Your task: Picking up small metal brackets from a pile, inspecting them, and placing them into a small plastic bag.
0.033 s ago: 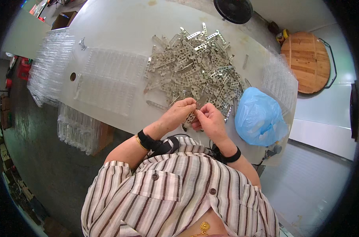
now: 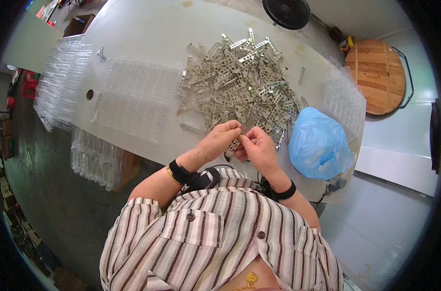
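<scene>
My left hand [image 2: 220, 139] and my right hand [image 2: 260, 151] meet at the near edge of a heap of metal strips [image 2: 244, 82]. Between them is a small perforated metal strip [image 2: 232, 146], pinched by the fingertips of both hands and partly covered by them. The heaped strips are silvery, flat and narrow, with rows of round holes, and lie at all angles. One loose strip [image 2: 193, 128] rests on the table just left of my left hand. Close by my right hand sits a crumpled blue plastic bag [image 2: 320, 143]; its contents are hidden.
Clear plastic trays [image 2: 133, 97] lie on the pale table [image 2: 147, 29], with a tall stack of trays [image 2: 63, 80] at its left end. More clear trays [image 2: 339, 92] are at the right edge. Beyond stand a black fan [image 2: 287, 12] and a round wooden board [image 2: 377, 76].
</scene>
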